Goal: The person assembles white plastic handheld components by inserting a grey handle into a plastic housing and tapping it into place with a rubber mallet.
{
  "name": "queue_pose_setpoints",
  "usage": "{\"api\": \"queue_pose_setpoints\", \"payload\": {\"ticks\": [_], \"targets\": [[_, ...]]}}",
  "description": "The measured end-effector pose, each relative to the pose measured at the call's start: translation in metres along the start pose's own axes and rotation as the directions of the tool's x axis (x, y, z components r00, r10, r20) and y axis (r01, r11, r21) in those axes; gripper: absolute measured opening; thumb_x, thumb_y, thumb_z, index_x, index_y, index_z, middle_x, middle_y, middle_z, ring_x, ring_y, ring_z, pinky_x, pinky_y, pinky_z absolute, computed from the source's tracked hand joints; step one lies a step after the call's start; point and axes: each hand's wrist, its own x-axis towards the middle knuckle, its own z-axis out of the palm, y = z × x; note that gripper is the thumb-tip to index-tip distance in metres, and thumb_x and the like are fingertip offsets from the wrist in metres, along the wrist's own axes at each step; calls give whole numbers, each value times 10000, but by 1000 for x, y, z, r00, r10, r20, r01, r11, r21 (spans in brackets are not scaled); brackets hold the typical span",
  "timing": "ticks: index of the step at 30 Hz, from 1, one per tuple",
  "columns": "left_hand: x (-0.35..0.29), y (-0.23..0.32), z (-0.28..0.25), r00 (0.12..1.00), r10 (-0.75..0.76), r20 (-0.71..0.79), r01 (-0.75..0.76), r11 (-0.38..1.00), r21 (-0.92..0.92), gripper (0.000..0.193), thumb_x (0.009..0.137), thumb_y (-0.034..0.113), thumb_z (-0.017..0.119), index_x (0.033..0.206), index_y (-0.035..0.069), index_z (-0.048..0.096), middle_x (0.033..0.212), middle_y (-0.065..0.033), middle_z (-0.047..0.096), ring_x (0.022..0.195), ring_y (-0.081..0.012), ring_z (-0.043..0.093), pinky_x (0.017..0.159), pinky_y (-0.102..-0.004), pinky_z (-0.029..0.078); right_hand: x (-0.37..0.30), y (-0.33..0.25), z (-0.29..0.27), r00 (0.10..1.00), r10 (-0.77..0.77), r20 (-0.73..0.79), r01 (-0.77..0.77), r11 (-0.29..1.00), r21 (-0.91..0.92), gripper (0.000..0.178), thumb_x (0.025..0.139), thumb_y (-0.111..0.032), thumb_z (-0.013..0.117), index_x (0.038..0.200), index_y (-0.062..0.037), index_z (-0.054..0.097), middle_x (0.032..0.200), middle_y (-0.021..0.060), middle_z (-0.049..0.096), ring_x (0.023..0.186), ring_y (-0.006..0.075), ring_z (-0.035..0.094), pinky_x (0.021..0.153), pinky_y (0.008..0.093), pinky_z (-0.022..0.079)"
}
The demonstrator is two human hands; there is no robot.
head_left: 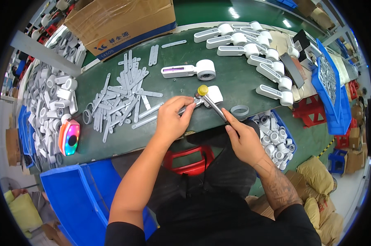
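My left hand [173, 119] is nearly closed, steadying the narrow grey part of the unit [215, 94] on the table [236, 82], just beyond the near edge; whether that part is a strip or the handle itself I can't tell. My right hand [243, 138] is wrapped round a hammer [215, 106], its yellow head at my left fingertips. I judge the step to be tapping a piece home; the next move seems to call for a short, square knock, with my left fingers kept clear.

Counting from the left: a heap of white parts [54, 98], too jumbled to count; one glowing gadget [69, 137] near it; two rings [87, 115] overlapping. Then a pile of grey strips [126, 92], dozens by my guess, with two close together and one alone beyond its far side, and two more beside my left hand. One box [124, 30] stands far left. In the middle are one unit with a purple slot [180, 71] and the one I'm working on. One loose ring [239, 110] lies just right of it. Far right I make out about ten units [234, 50], some overlapping.
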Motion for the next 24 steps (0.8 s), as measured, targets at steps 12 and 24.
{"api": "queue_pose_setpoints", "payload": {"ticks": [12,24], "targets": [[-17,4,-50,987,-137,83,109,955,277,322,872,241,924,1086,32,806,989,-132,783,804,-322,735,757,-404,595,-3,-45,-15,992,-86,-98,90,995,38,510,1106,-89,630,1613,-121,587,1150,220,777,984,374,765,897,395,590],[-14,0,-49,966,-186,182,152,971,185,291,877,211,917,1031,5,780,867,-144,706,697,-272,668,653,-400,538,-5,-20,7,987,-161,25,162,984,-73,556,1082,-109,639,1622,-230,583,919,180,718,824,403,709,773,475,584]]}}
